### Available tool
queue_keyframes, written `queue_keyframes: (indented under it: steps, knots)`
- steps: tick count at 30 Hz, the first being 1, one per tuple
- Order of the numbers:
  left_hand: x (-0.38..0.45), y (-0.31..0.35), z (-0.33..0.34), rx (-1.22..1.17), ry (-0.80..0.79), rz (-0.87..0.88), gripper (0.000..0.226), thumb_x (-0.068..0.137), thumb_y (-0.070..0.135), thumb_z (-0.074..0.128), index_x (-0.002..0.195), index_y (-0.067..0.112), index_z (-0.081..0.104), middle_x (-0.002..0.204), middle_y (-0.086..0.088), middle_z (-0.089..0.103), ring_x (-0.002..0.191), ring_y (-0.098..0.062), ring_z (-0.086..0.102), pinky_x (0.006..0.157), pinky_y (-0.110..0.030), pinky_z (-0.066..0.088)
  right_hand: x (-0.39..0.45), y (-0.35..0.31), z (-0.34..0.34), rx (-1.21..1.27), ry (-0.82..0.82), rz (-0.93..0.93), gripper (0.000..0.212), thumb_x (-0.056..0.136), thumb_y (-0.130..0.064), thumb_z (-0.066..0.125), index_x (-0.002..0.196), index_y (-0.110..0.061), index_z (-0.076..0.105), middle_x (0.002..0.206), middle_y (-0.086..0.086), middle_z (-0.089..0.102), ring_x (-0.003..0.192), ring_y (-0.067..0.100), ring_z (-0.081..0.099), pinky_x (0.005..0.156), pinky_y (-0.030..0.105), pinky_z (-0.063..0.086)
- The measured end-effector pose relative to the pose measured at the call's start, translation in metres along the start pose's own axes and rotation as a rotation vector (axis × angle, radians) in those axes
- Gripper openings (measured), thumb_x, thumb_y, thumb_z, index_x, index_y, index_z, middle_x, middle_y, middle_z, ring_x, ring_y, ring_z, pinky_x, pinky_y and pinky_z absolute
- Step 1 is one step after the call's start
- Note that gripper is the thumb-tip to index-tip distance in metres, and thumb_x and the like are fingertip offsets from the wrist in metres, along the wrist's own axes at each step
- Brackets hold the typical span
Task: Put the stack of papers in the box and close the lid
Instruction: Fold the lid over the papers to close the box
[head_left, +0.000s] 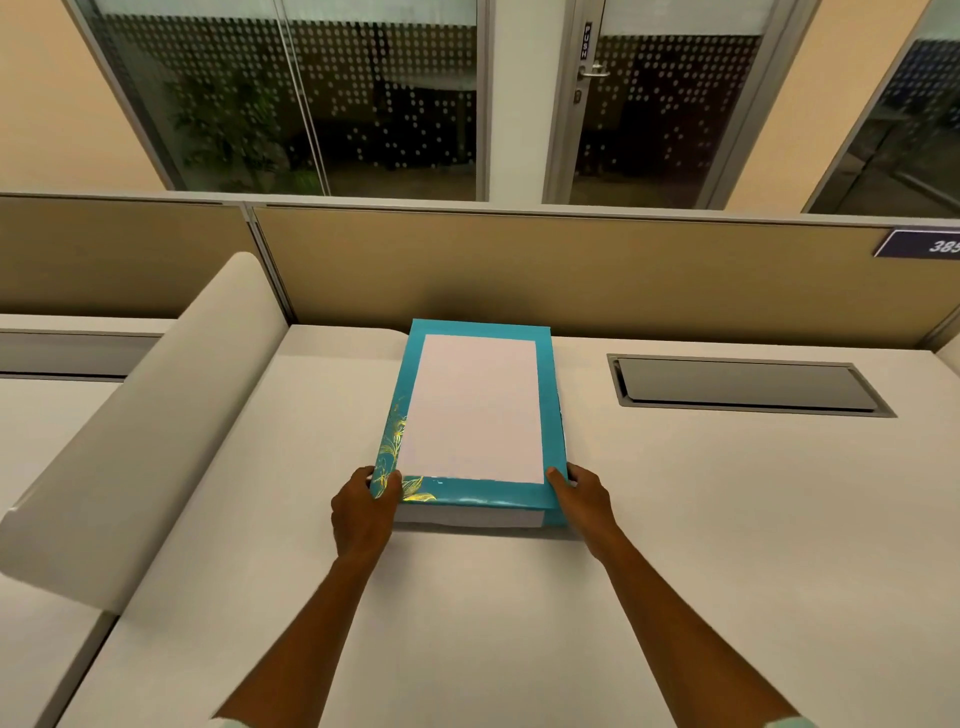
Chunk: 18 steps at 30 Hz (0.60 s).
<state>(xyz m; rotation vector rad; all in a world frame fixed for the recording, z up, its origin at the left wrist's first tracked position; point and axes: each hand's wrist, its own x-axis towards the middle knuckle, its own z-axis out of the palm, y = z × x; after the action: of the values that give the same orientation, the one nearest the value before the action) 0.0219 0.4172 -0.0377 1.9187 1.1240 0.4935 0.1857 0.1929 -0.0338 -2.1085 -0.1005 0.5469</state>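
The left hand (363, 506) and right hand (582, 496) each grip a near corner of the teal lid (550, 395), apparently seating it over the box (467, 517) of papers at the tabletop's (727, 519) twelve o'clock; pressing it flush seems next.

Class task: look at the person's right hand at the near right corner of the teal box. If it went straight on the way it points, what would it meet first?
The right hand already touches the teal box; going straight on, it would likely press into that corner.
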Motion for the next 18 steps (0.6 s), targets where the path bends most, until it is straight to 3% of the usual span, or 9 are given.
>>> queue_keyframes:
  steps: [3,6,10,13,18]
  knots:
    - [0.01,0.002,0.003,0.127,-0.053,0.174,0.045,0.091,0.023,0.06,0.131,0.005,0.049,0.125,-0.019,0.061,0.111,-0.036,0.06,0.088,-0.046,0.055,0.006,-0.004,0.003,-0.184,0.047,-0.092,0.065,0.095,-0.028,0.055,0.151,-0.011,0.026,0.15,0.012,0.039,0.135,0.03,0.042,0.11,0.042,0.041]
    - [0.024,0.01,0.008,0.399,-0.181,0.365,0.061,0.095,0.03,0.052,0.148,0.006,0.031,0.156,-0.018,0.031,0.143,-0.034,0.031,0.115,-0.043,0.032,0.011,-0.013,0.012,-0.43,0.052,-0.278,0.067,0.098,-0.036,0.046,0.154,-0.016,0.015,0.162,0.007,0.018,0.146,0.027,0.024,0.118,0.039,0.027]
    - [0.044,0.015,0.014,0.682,-0.312,0.477,0.067,0.097,0.048,0.036,0.153,0.016,0.016,0.164,-0.009,0.007,0.15,-0.032,0.01,0.12,-0.045,0.021,0.026,-0.026,0.021,-0.748,0.005,-0.346,0.068,0.098,-0.054,0.029,0.155,-0.024,0.006,0.165,0.003,-0.001,0.152,0.027,0.005,0.122,0.045,0.011]
    - [0.051,0.014,0.016,0.731,-0.34,0.487,0.066,0.097,0.05,0.034,0.152,0.016,0.02,0.163,-0.008,0.01,0.15,-0.03,0.011,0.12,-0.045,0.022,0.035,-0.028,0.022,-0.826,-0.018,-0.357,0.065,0.097,-0.057,0.026,0.154,-0.027,0.015,0.164,0.002,0.004,0.151,0.027,0.006,0.122,0.047,0.012]
    - [0.06,0.017,0.018,0.718,-0.257,0.548,0.059,0.095,0.05,0.039,0.141,0.013,0.041,0.154,-0.01,0.034,0.142,-0.03,0.032,0.114,-0.043,0.031,0.042,-0.031,0.025,-0.802,0.075,-0.369,0.061,0.095,-0.059,0.031,0.147,-0.027,0.034,0.159,0.003,0.026,0.146,0.028,0.023,0.119,0.043,0.025]
